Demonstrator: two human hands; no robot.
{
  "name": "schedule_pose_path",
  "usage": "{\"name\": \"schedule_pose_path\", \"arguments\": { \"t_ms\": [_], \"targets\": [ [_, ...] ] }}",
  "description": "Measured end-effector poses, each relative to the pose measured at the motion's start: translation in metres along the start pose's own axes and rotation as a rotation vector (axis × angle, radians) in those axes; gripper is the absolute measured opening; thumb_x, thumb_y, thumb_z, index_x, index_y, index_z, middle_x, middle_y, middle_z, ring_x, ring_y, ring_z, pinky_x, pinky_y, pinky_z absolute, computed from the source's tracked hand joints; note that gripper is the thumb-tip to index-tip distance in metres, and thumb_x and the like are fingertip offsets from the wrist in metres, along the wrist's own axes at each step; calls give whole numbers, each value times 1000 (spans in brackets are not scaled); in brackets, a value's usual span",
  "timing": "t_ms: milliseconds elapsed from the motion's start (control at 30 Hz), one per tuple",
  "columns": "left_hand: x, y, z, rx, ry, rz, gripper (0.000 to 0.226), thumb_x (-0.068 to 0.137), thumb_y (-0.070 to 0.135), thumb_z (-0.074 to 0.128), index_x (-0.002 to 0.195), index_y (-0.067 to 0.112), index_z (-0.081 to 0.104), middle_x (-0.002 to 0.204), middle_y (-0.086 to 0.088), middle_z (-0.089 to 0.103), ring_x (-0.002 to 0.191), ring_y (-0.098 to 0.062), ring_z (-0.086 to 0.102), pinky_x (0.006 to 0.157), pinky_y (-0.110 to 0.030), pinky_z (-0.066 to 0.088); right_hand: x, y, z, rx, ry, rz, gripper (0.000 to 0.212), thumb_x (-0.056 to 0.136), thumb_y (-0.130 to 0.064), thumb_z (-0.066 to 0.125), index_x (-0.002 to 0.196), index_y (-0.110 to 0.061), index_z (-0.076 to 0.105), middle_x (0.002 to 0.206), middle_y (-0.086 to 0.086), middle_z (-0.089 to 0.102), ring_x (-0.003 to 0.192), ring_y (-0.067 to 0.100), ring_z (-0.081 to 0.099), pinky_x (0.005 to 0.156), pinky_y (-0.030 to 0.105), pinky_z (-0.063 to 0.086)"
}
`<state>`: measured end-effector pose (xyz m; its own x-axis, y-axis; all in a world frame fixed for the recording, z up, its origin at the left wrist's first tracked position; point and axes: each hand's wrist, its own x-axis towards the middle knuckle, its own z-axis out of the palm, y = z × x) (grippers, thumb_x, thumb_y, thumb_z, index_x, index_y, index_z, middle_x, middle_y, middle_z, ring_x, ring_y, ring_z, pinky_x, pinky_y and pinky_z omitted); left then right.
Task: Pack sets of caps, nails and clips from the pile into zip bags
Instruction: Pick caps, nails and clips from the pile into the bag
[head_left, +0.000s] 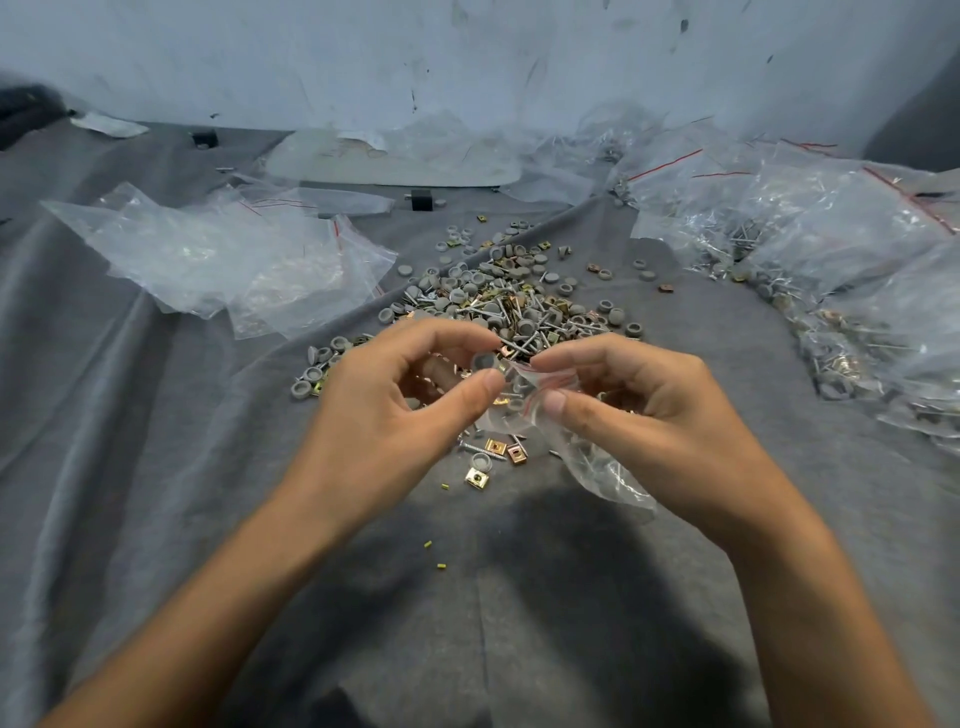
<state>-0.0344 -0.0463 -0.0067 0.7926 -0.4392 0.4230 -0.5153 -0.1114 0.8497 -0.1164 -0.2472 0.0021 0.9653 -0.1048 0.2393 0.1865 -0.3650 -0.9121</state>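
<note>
The left hand (395, 400) pinched a round grey cap (485, 360) between thumb and finger, right at the mouth of a small zip bag (592, 462) — the right hand (644, 410) pinched that bag, which maybe had a few caps inside — just in front of the pile (509, 301) on the grey cloth (156, 415).

A head-worn wide-angle camera looks forward and down, close over the grey cloth (156, 467).

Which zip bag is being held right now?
The small bag pinched by the right hand at the centre, the left hand holding a grey cap at its mouth; the other bags lie left and right on the cloth.
</note>
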Motion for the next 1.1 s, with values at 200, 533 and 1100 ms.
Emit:
{"name": "schedule_pose_path", "arguments": {
  "t_ms": [200, 533, 1100],
  "targets": [
    [0, -1, 0, 76, -46, 17, 30, 83, 38, 75, 112, 38, 70, 84, 11, 67, 73, -8, 64, 65, -24, 52, -1, -1, -2, 20, 21, 1, 22, 90, -16, 77, 108, -27, 76, 96, 2, 76, 90, 27, 70, 81, 46, 58],
    [-4, -16, 2, 573, -157, 65, 14, 94, 42, 62, 96, 31, 71, 80, 16, 63, 77, -4, 56, 73, -30, 47, 1, 1, -7, 102, 104, -6, 21, 91, -8, 74, 107, -22, 76, 94, -2, 77, 83, 10, 71, 73, 19, 55],
    [-16, -15, 39, 1064, -344, 57, 37, 101, 49, 35, 113, 29, 64, 108, 7, 59, 104, -18, 54, 88, -34, 38, 1, -1, -5, 112, 122, 10, 21, 91, -8, 74, 108, -20, 76, 95, 1, 77, 86, 13, 71, 77, 24, 58]
  ]
}}
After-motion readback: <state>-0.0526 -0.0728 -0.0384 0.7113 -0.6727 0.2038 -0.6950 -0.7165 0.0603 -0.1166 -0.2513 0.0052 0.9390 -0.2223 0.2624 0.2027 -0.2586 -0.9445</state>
